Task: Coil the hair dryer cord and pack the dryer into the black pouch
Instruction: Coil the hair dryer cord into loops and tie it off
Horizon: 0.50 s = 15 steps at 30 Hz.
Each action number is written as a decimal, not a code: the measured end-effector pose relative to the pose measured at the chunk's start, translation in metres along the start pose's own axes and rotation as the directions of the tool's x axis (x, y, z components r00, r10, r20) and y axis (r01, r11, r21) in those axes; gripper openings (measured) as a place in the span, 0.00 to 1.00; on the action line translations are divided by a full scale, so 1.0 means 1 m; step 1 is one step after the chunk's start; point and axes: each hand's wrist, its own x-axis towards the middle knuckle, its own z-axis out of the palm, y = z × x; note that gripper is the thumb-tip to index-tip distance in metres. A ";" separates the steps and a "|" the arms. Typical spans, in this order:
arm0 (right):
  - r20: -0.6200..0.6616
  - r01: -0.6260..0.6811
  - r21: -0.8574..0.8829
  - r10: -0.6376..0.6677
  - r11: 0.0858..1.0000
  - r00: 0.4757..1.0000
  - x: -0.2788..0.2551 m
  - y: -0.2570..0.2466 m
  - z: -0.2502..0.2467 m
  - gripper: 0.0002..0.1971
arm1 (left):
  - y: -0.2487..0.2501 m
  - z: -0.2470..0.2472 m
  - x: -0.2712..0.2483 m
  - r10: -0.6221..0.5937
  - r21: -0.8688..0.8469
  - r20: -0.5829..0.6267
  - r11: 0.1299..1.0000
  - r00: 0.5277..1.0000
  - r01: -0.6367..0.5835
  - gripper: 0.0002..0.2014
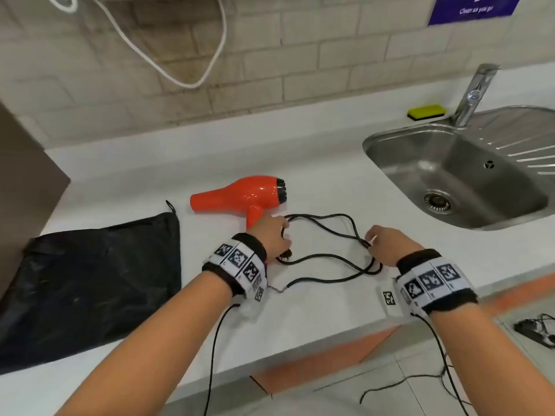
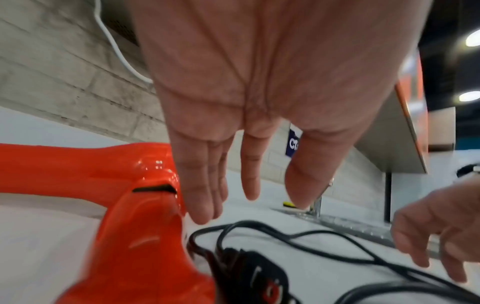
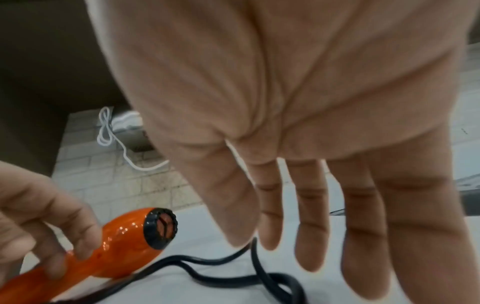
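I judge this to be the coiling step, barely begun: the black cord (image 1: 327,235) lies in loose, uneven loops on the white counter (image 1: 315,163) at centre frame, not yet gathered. My left hand (image 1: 271,235) hovers at the foot of the orange hair dryer (image 1: 240,195), fingers straight and apart, gripping nothing in the left wrist view. My right hand (image 1: 387,244) reaches the far right bend of the loops; its wrist view shows the fingers extended over the cord, so I read that grip as apart too, though the head view hides the fingertips.

The dryer lies on its side at centre, nozzle toward the left. The black pouch (image 1: 90,283) lies flat at lower left, well apart from the cord.

Next I would need to pinch 1 loop with the right, steady the handle with the left, and lay even turns.

Count: 1 dryer, 1 cord, 1 pouch, 1 sink (image 1: 381,157), 1 tap (image 1: 474,94), 1 yellow sponge (image 1: 426,111).
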 end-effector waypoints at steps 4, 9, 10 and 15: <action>0.046 -0.070 -0.130 0.077 0.989 0.996 0.004 -0.002 -0.001 0.19 | 0.013 0.002 0.010 -0.040 0.178 0.102 0.984 0.994 0.021 0.30; 0.048 -0.086 -0.201 0.098 0.976 0.994 0.010 -0.006 0.003 0.21 | 0.021 0.003 0.019 -0.063 0.390 0.244 0.920 0.968 -0.038 0.30; 0.041 -0.088 -0.206 0.099 0.975 0.994 0.011 -0.006 0.004 0.21 | 0.021 0.003 0.021 -0.070 0.408 0.250 0.912 0.966 -0.040 0.28; 0.055 -0.097 -0.203 0.110 0.974 0.992 0.013 -0.011 0.004 0.17 | 0.017 0.006 0.022 -0.101 0.423 0.223 0.906 0.970 -0.003 0.21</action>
